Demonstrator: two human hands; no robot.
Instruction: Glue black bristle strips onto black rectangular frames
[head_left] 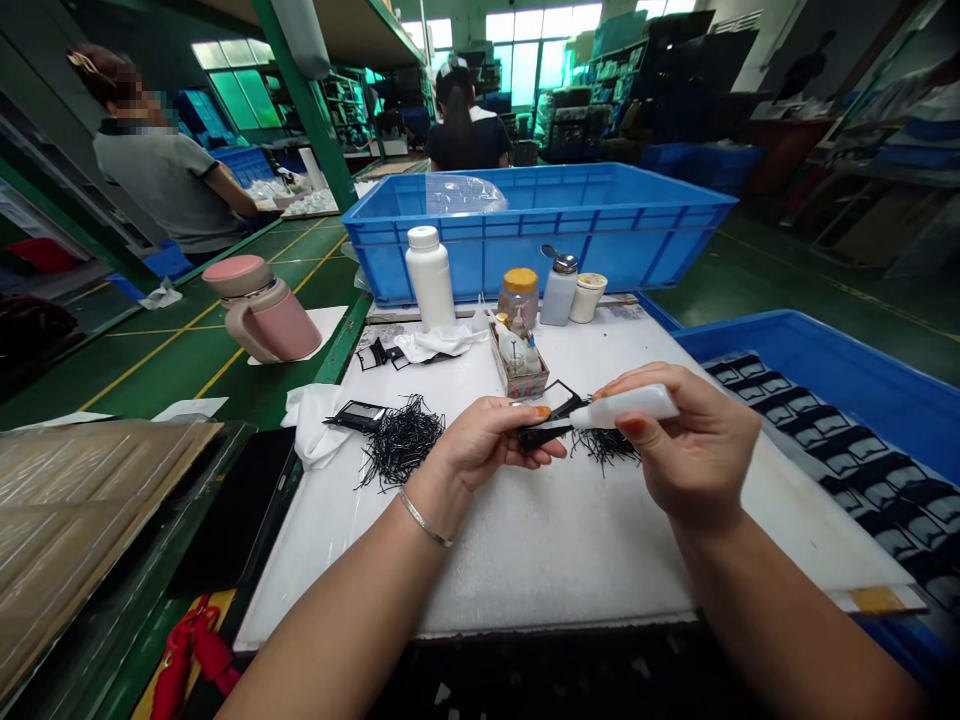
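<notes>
My left hand [491, 437], with a bracelet at the wrist, pinches a small black plastic part [541, 434] above the white work board [525, 560]. In my right hand [694, 440] is a white squeeze bottle [637, 406], tilted so its narrow tip meets or nearly meets the black part. Beneath the hands lies a pile of thin black strips [606, 448]. A larger heap of black strips [405, 440] sits left of my left hand. Beside that heap, a black frame piece [358, 415] rests near a white cloth [315, 425].
Behind stand a white bottle [430, 280], a small box [519, 365], a yellow-lidded jar [519, 298], a pump bottle [559, 290] and a large blue bin [540, 235]. A blue crate [825, 345] of black parts is right; a pink flask [262, 315] left. Two people sit beyond.
</notes>
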